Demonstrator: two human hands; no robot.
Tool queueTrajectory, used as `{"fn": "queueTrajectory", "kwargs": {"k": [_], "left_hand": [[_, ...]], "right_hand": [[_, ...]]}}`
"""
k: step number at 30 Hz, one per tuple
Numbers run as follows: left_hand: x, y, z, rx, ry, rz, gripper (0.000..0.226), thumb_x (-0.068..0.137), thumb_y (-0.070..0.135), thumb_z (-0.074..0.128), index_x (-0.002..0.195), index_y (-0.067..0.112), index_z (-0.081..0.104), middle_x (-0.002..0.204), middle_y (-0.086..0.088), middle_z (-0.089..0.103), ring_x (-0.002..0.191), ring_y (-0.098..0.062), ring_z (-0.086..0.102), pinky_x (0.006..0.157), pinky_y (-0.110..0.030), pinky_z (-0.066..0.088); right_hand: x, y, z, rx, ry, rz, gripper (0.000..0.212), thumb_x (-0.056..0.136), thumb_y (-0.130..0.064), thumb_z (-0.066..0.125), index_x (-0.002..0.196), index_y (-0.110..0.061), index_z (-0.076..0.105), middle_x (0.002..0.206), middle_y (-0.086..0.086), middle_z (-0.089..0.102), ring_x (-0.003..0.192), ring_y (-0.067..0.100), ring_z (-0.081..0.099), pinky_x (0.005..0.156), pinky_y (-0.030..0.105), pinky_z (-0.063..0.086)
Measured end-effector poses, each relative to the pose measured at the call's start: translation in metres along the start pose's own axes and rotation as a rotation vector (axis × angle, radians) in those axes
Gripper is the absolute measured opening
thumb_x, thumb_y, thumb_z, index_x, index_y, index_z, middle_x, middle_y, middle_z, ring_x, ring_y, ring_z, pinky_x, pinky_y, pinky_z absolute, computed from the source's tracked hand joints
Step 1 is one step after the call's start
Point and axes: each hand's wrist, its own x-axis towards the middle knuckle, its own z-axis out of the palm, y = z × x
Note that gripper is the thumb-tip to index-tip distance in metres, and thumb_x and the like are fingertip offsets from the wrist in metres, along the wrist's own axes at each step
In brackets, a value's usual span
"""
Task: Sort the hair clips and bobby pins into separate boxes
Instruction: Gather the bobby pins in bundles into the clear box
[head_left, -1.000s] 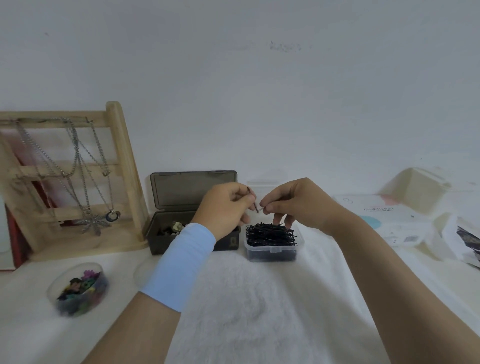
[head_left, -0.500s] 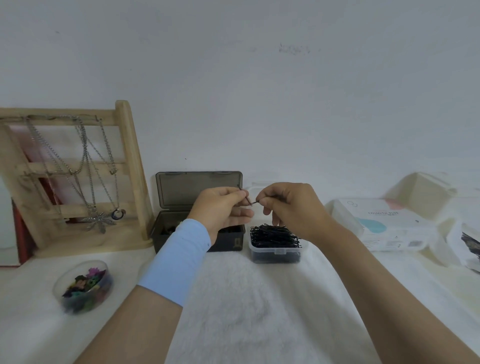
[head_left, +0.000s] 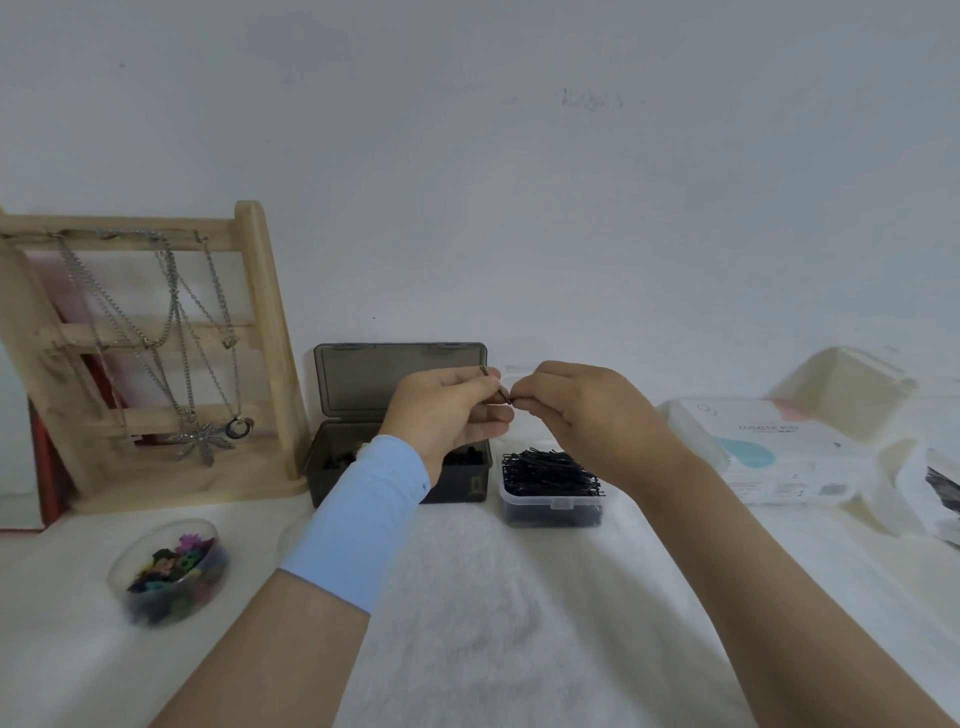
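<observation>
My left hand (head_left: 447, 410) and my right hand (head_left: 576, 410) meet in the air above the boxes, and both pinch a thin dark bobby pin (head_left: 496, 387) between their fingertips. Below the left hand stands a dark grey box (head_left: 400, 374) with its lid up; small dark items lie inside, partly hidden by my wrist. Under the right hand sits a small clear box (head_left: 550, 512) heaped with black bobby pins (head_left: 545, 470). A round clear tub (head_left: 169, 571) of coloured hair clips stands at the front left.
A wooden rack (head_left: 265, 332) hung with necklaces leans at the back left. A white cosmetic puff box (head_left: 779, 447) and cream containers (head_left: 841, 389) stand at the right. A white fluffy towel (head_left: 493, 623) covers the table.
Both hands have stayed together on the pin and the view has shifted slightly. The pin has tilted a little between the fingertips.
</observation>
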Motion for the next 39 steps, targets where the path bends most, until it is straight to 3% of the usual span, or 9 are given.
{"fn": "queueTrajectory", "kwargs": {"k": [4, 7, 11, 13, 17, 25, 29, 35, 39], "left_hand": [[0.0, 0.007, -0.009, 0.18, -0.043, 0.005, 0.01, 0.093, 0.005, 0.063, 0.097, 0.001, 0.072, 0.074, -0.009, 0.07, 0.058, -0.016, 0.066, 0.06, -0.026, 0.058], [-0.002, 0.012, -0.014, 0.274, -0.055, 0.034, 0.009, 0.093, 0.004, 0.063, 0.094, 0.003, 0.072, 0.071, -0.007, 0.07, 0.056, -0.015, 0.065, 0.058, -0.026, 0.058], [-0.004, 0.012, -0.009, 0.228, 0.027, 0.069, 0.008, 0.092, 0.003, 0.063, 0.087, 0.004, 0.069, 0.072, -0.009, 0.07, 0.052, -0.016, 0.064, 0.056, -0.027, 0.059], [-0.004, 0.01, -0.006, 0.22, 0.025, 0.067, 0.008, 0.092, 0.002, 0.062, 0.089, 0.003, 0.069, 0.071, -0.009, 0.069, 0.051, -0.016, 0.063, 0.055, -0.027, 0.058], [-0.004, 0.011, -0.005, 0.275, 0.005, 0.072, 0.008, 0.092, 0.001, 0.061, 0.092, 0.001, 0.069, 0.07, -0.009, 0.069, 0.052, -0.017, 0.064, 0.055, -0.026, 0.057], [-0.007, 0.002, 0.001, 0.342, -0.11, 0.087, 0.007, 0.093, 0.004, 0.064, 0.094, 0.006, 0.07, 0.076, -0.01, 0.071, 0.058, -0.02, 0.066, 0.07, -0.037, 0.063], [-0.002, -0.007, 0.004, 0.514, -0.139, 0.1, 0.011, 0.091, 0.006, 0.063, 0.093, 0.013, 0.072, 0.077, -0.005, 0.073, 0.059, -0.017, 0.063, 0.071, -0.034, 0.061], [0.007, -0.009, -0.008, 0.766, -0.071, 0.268, 0.022, 0.094, 0.018, 0.059, 0.078, 0.027, 0.072, 0.07, 0.007, 0.071, 0.058, -0.003, 0.064, 0.061, -0.021, 0.049], [0.005, -0.016, -0.005, 0.909, -0.149, 0.376, 0.015, 0.094, 0.019, 0.063, 0.092, 0.026, 0.076, 0.089, 0.012, 0.073, 0.078, -0.009, 0.068, 0.081, -0.025, 0.055]], "right_hand": [[0.0, -0.005, 0.001, -0.027, -0.077, -0.004, 0.017, 0.09, -0.016, 0.059, 0.099, -0.016, 0.073, 0.071, 0.001, 0.064, 0.062, 0.023, 0.062, 0.051, 0.033, 0.05], [0.003, -0.011, 0.002, 0.046, -0.126, 0.083, 0.011, 0.093, -0.014, 0.064, 0.097, -0.014, 0.074, 0.074, -0.002, 0.066, 0.066, 0.015, 0.059, 0.06, 0.029, 0.047], [0.003, -0.011, -0.002, 0.159, -0.09, 0.213, 0.01, 0.093, -0.021, 0.065, 0.093, -0.021, 0.075, 0.077, -0.012, 0.066, 0.07, 0.006, 0.055, 0.065, 0.021, 0.045], [0.002, -0.011, -0.004, 0.15, -0.124, 0.229, 0.012, 0.094, -0.019, 0.062, 0.094, -0.022, 0.074, 0.079, -0.01, 0.067, 0.071, 0.007, 0.056, 0.067, 0.024, 0.046], [0.002, -0.011, -0.001, 0.155, -0.176, 0.253, 0.018, 0.097, -0.014, 0.058, 0.098, -0.019, 0.075, 0.078, -0.007, 0.069, 0.068, 0.002, 0.056, 0.064, 0.014, 0.041], [0.0, -0.001, -0.001, 0.166, -0.044, 0.348, 0.014, 0.094, -0.02, 0.064, 0.088, -0.025, 0.075, 0.075, -0.011, 0.07, 0.071, 0.012, 0.064, 0.068, 0.033, 0.05], [0.002, 0.0, -0.004, 0.125, 0.031, 0.363, 0.01, 0.093, -0.027, 0.066, 0.089, -0.03, 0.075, 0.085, -0.015, 0.065, 0.07, 0.002, 0.058, 0.068, 0.029, 0.05], [-0.003, 0.008, -0.02, 0.02, -0.406, 0.587, 0.006, 0.079, -0.038, 0.077, 0.083, -0.042, 0.075, 0.074, -0.023, 0.062, 0.068, -0.002, 0.055, 0.065, 0.021, 0.04], [-0.008, 0.021, -0.018, 0.129, -0.344, 0.594, 0.01, 0.087, -0.033, 0.072, 0.093, -0.04, 0.075, 0.084, -0.026, 0.062, 0.07, -0.013, 0.052, 0.069, 0.015, 0.038]]}}
